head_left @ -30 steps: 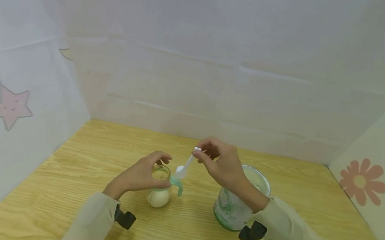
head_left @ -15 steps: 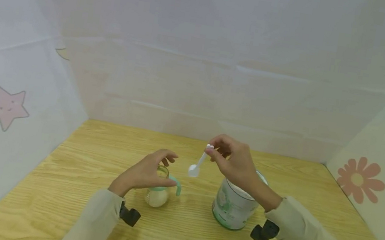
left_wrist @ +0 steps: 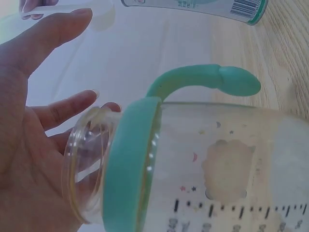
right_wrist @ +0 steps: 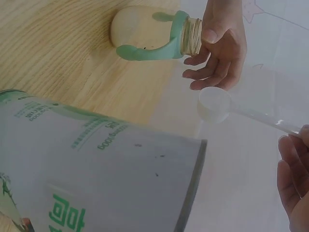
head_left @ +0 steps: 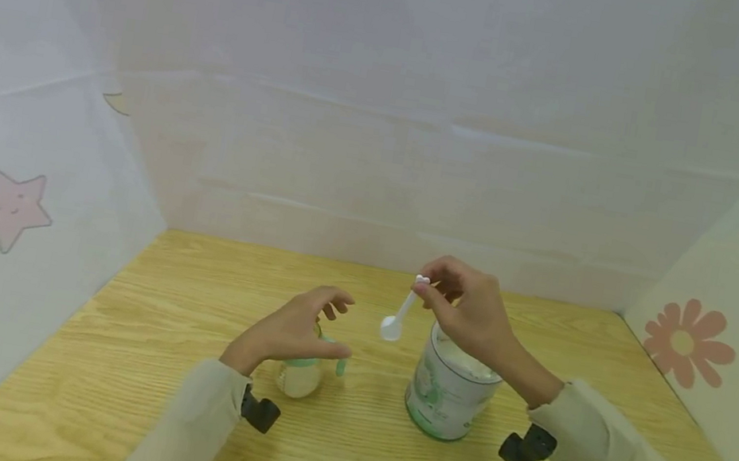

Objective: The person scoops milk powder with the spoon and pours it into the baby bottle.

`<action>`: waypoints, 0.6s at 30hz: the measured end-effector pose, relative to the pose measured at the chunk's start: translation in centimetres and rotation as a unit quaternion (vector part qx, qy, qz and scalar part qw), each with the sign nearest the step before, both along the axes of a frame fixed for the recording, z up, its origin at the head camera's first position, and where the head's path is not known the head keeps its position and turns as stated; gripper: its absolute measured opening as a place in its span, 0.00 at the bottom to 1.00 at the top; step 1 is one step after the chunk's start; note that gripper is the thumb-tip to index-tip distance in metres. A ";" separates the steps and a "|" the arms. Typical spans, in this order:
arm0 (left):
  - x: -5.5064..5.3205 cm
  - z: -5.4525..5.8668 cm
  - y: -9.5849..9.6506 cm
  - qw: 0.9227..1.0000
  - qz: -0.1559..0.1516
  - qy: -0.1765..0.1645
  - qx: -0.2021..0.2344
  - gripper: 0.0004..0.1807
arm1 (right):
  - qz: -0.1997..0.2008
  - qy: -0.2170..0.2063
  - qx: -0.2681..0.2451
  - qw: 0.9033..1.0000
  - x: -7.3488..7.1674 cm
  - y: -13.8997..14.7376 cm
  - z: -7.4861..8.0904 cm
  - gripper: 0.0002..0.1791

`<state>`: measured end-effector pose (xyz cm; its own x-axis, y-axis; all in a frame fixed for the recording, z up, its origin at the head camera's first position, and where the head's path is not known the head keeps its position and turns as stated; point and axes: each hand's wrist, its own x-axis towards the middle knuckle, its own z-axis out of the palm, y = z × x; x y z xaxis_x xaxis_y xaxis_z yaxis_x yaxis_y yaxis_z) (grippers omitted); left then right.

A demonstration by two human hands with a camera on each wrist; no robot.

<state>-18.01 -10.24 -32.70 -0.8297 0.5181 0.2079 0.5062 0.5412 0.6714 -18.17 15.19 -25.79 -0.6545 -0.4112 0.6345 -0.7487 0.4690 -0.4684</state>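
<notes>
My right hand [head_left: 474, 305] pinches the end of a white measuring scoop [head_left: 391, 327], its bowl hanging lower left of the fingers. Below that hand stands a milk powder can [head_left: 443, 395], its top uncovered and white powder showing inside. My left hand [head_left: 295, 332] is spread beside the neck of a baby bottle [head_left: 298, 380], thumb and fingers apart with nothing between them. In the left wrist view the baby bottle [left_wrist: 231, 164] has a green collar and handle, an uncapped mouth and printed measure marks. Pale contents fill its lower part.
Both containers stand on a wood-grain table [head_left: 333, 459], the can to the right of the bottle. Pale cloth walls [head_left: 426, 151] enclose the table at the back and sides. A small black camera is strapped at each wrist.
My right hand has carried the scoop from beside the bottle's mouth rightward toward the can. My left hand has come off the bottle's neck and shifted slightly up and right.
</notes>
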 end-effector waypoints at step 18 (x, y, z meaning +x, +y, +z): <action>-0.3 0.3 2.4 1.000 -0.021 -0.015 0.006 0.36 | -0.039 0.013 0.011 0.999 0.1 2.7 0.4 0.05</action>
<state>-18.32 -7.85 -32.38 -0.8134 0.5496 0.1905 0.5078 0.5113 0.6933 -18.05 17.88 -25.35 -0.6688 -0.3746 0.6422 -0.7213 0.5364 -0.4383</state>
